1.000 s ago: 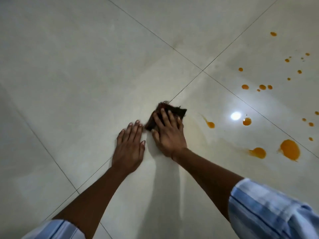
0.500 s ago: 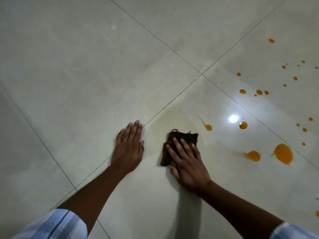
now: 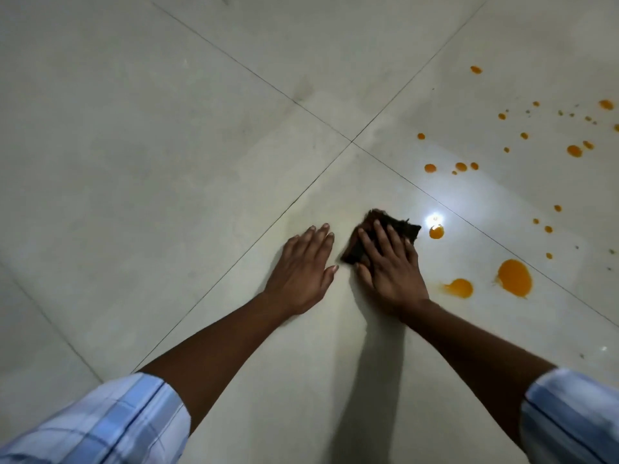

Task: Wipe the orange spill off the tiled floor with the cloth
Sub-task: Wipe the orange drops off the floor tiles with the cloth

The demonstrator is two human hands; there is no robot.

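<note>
My right hand (image 3: 390, 266) lies flat with straight fingers on a dark brown cloth (image 3: 407, 227), pressing it onto the pale tiled floor (image 3: 167, 145). The cloth's far corner is just left of a small orange drop (image 3: 436, 232). Two bigger orange puddles, the orange spill (image 3: 514, 277) and a smaller puddle (image 3: 460, 287), lie to the right of that hand. Several small orange drops (image 3: 461, 166) are scattered further right and back. My left hand (image 3: 303, 271) rests flat on the floor, fingers straight, just left of the cloth.
Dark grout lines cross at a tile joint (image 3: 351, 142) beyond my hands. A bright lamp reflection (image 3: 434, 218) shines on the floor beside the cloth. A faint yellowish smear marks the tile around my hands.
My right hand slid the cloth toward me and to the right, then forward again toward the small drop by the reflection. The streaked drop near the cloth is gone. My left hand stayed planted.
</note>
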